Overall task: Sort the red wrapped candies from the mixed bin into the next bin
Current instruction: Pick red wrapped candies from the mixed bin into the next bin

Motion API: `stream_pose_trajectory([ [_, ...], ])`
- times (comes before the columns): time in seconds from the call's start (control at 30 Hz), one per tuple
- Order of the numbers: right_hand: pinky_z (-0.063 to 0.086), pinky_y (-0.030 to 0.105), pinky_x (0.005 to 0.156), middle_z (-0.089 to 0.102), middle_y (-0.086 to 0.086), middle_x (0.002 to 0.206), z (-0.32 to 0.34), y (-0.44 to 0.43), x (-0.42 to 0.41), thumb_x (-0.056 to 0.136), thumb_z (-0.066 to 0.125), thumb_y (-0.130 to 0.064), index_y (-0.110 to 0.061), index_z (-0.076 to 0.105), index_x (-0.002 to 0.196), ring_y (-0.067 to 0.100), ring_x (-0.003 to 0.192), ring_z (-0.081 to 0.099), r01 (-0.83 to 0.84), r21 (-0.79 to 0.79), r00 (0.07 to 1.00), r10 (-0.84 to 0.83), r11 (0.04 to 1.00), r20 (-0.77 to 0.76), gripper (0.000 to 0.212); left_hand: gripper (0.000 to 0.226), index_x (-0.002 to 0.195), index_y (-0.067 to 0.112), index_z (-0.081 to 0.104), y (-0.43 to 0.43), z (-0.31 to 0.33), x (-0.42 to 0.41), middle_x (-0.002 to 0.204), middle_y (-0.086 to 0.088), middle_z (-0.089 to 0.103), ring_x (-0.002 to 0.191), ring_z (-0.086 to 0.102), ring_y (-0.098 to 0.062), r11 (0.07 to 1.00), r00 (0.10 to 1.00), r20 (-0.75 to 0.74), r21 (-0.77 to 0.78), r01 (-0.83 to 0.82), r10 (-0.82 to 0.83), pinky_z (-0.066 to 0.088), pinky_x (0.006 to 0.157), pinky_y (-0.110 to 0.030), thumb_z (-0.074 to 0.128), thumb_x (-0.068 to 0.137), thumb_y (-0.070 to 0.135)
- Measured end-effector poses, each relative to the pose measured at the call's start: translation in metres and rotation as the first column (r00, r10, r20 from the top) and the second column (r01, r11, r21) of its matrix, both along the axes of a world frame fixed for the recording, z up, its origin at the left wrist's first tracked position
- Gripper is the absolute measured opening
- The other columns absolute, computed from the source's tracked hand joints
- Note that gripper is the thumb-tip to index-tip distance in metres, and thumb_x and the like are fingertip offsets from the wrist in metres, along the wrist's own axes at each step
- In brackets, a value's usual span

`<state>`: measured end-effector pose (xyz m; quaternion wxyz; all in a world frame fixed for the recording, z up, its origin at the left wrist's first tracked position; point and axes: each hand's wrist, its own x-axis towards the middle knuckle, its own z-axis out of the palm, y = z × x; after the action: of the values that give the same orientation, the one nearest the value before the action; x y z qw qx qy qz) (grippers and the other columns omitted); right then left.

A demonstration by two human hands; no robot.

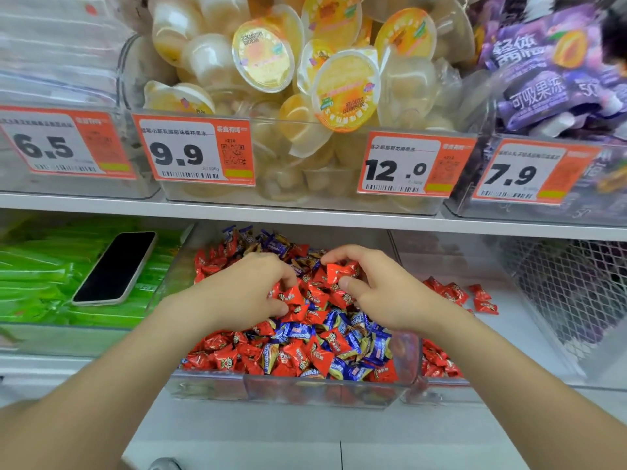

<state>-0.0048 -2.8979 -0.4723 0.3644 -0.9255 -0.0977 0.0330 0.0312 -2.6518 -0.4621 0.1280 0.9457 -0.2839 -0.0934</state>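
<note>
A clear mixed bin (291, 390) on the lower shelf holds red wrapped candies (315, 357) mingled with blue and purple ones (339, 325). My left hand (244, 293) rests in the pile, fingers pinched on a red candy (292, 296). My right hand (380, 293) is beside it, thumb and fingers closed around another red candy (339, 271). The clear bin to the right (529, 320) holds several red candies (451, 293) on its floor, with more (437, 362) at its front.
A black phone (115, 268) lies on green packets (34, 276) in the left bin. A wire mesh basket (573, 293) stands at the far right. The upper shelf carries bins of jelly cups (346, 89), purple pouches (549, 72) and orange price tags (195, 152).
</note>
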Motion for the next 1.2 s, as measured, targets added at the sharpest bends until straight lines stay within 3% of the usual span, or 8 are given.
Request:
stream_pose_trajectory([
  [0.1,0.064,0.051,0.076,0.068,0.0,0.115,0.0,-0.001,-0.003,0.105,0.063,-0.02,-0.047,0.061,0.134,0.026,0.074,0.071,0.005,0.076,0.999,-0.001,0.997,-0.047,0.039,0.028,0.123,0.03,0.068,-0.003,0.001,-0.007,0.112,0.009,0.066,0.102,0.059,-0.012,0.994,0.997,0.041,-0.09,-0.058,0.062,0.048,0.091,-0.034,0.073,0.096,0.039],
  [0.33,0.063,0.049,0.092,0.077,0.008,0.107,0.012,0.007,-0.023,0.108,0.061,-0.017,-0.034,0.066,0.137,0.018,0.08,0.074,0.131,0.423,0.991,-0.103,0.897,-0.088,0.034,0.011,0.105,0.027,0.078,-0.03,0.013,-0.037,0.093,0.005,0.076,0.072,0.077,-0.017,0.743,0.944,-0.312,-0.607,-0.281,0.102,0.059,0.06,-0.02,0.068,0.102,0.029],
  [0.6,0.06,0.035,0.064,0.068,0.003,0.079,0.028,-0.036,-0.057,0.107,0.062,-0.017,-0.033,0.07,0.131,0.019,0.065,0.066,0.165,0.442,0.986,-0.158,0.882,-0.053,0.03,0.012,0.105,0.024,0.081,-0.065,0.019,-0.06,0.098,-0.003,0.08,0.085,0.078,-0.021,0.57,0.889,-0.457,-0.741,-0.355,-0.04,0.064,0.08,-0.033,0.072,0.098,0.02],
  [0.7,0.056,0.027,0.062,0.057,0.003,0.074,0.026,-0.073,-0.061,0.109,0.059,-0.019,-0.033,0.071,0.123,0.016,0.062,0.064,0.312,0.355,0.95,-0.284,0.881,-0.132,0.023,0.011,0.106,0.031,0.078,-0.082,0.017,-0.063,0.095,0.008,0.077,0.079,0.078,-0.014,0.662,0.955,-0.298,-0.716,-0.223,-0.001,0.063,0.085,-0.041,0.071,0.099,0.027],
  [0.83,0.06,0.029,0.062,0.07,-0.002,0.083,0.011,-0.12,-0.06,0.104,0.066,-0.025,-0.031,0.069,0.125,0.013,0.064,0.073,0.402,0.05,0.913,-0.397,0.914,-0.092,0.022,0.011,0.106,0.035,0.075,-0.118,0.023,-0.068,0.077,0.031,0.067,0.055,0.06,0.004,0.806,0.997,-0.053,-0.591,0.018,-0.061,0.039,0.058,-0.009,0.068,0.1,0.029],
  [1.0,0.051,0.041,0.11,0.069,-0.007,0.137,0.003,-0.149,-0.06,0.096,0.075,-0.023,-0.03,0.063,0.142,0.011,0.126,0.065,0.309,-0.133,0.948,-0.316,0.942,-0.029,0.047,0.016,0.114,0.037,0.074,-0.173,0.021,-0.06,0.09,0.027,0.067,0.078,0.057,0.008,0.859,0.982,0.142,-0.48,0.178,-0.124,0.043,0.079,-0.015,0.07,0.098,0.039],
  [1.1,0.05,0.037,0.111,0.074,-0.005,0.128,0.004,-0.161,-0.061,0.1,0.066,-0.012,-0.025,0.068,0.138,0.014,0.122,0.066,0.357,-0.199,0.933,-0.36,0.913,0.02,0.041,0.023,0.12,0.034,0.073,-0.195,0.012,-0.047,0.11,0.015,0.069,0.092,0.053,0.0,0.891,0.977,0.158,-0.409,0.196,-0.142,0.047,0.097,-0.031,0.07,0.098,0.038],
  [1.2,0.059,0.027,0.085,0.078,-0.004,0.097,0.01,-0.165,-0.065,0.094,0.055,0.0,-0.024,0.077,0.12,0.013,0.096,0.073,0.448,-0.182,0.893,-0.449,0.875,0.035,0.042,0.033,0.132,0.031,0.07,-0.201,0.01,-0.037,0.124,0.01,0.071,0.108,0.062,-0.007,0.913,0.967,0.125,-0.32,0.253,-0.224,0.049,0.105,-0.037,0.07,0.099,0.034],
])
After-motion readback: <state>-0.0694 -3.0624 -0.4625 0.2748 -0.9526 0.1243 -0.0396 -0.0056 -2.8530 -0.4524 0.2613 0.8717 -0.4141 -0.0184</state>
